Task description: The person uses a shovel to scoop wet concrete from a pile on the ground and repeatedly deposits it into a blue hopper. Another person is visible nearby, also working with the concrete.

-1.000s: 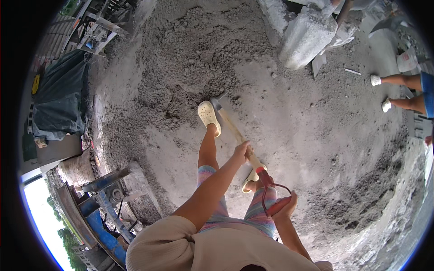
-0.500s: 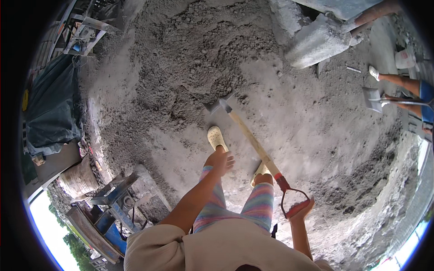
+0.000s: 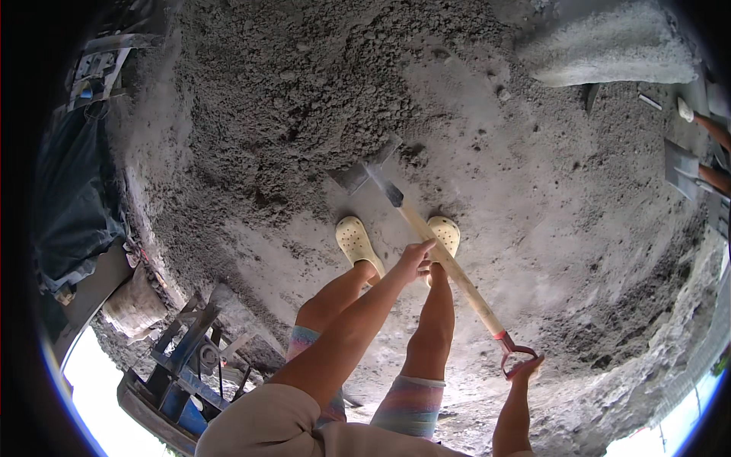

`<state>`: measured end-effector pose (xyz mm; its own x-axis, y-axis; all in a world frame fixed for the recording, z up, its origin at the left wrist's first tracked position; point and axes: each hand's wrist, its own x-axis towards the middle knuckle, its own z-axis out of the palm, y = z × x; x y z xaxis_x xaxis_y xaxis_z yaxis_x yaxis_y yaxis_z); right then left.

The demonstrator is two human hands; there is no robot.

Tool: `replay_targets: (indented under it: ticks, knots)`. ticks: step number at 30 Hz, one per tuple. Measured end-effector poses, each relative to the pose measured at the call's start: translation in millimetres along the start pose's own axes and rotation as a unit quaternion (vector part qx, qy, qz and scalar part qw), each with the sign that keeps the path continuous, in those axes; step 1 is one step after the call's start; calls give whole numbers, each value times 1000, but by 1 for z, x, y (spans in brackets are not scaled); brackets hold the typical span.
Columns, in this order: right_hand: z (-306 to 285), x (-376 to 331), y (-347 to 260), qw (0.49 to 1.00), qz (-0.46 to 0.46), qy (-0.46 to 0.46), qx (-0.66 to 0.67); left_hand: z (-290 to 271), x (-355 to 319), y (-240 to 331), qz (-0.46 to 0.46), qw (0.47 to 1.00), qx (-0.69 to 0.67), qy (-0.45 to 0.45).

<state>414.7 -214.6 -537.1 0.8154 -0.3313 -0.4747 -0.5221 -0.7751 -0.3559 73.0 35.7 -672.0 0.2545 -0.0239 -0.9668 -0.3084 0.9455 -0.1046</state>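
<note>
A shovel (image 3: 449, 268) slants across the middle of the head view, with a pale wooden shaft and a red D-shaped grip. Its grey metal blade (image 3: 352, 177) rests at the near edge of a heap of grey, crumbly sand-like material (image 3: 304, 99). My right hand (image 3: 527, 367) is closed around the D-grip at the lower right. On the left side of the shaft, about halfway along, my left hand (image 3: 416, 259) has its thumb against the wood and fingers curling under it. The shaft partly hides those fingertips.
My cream clogs (image 3: 355, 238) stand on dusty ground either side of the shaft. A blue metal frame (image 3: 186, 373) is at lower left, a dark tarp (image 3: 76, 190) at left. At right, another person's leg (image 3: 714, 131) shows beside a second shovel (image 3: 680, 169); a pale sack-like bulk (image 3: 609, 47) lies upper right.
My left hand has moved right, from beside my knee onto the shovel's shaft. My left foot stays while the right has stepped forward. The view has shifted; the blade remains at the heap's edge.
</note>
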Motion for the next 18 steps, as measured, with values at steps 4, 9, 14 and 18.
replay_targets:
  ticks: [4, 9, 14, 18]
  knots:
    - [0, 14, 3, 999, -7, -50, 20, 7, 56, 21, -9, 991, -134, 16]
    - [-32, -54, 2, 998, 9, -55, 38, -1, 53, 8, 83, 953, -283, -62]
    - [-79, -65, 20, 998, 3, -61, 18, -9, 28, -12, 53, 958, -281, -22]
    - [-148, -68, -4, 998, -28, -44, 47, 20, -16, -54, 63, 952, -290, -71]
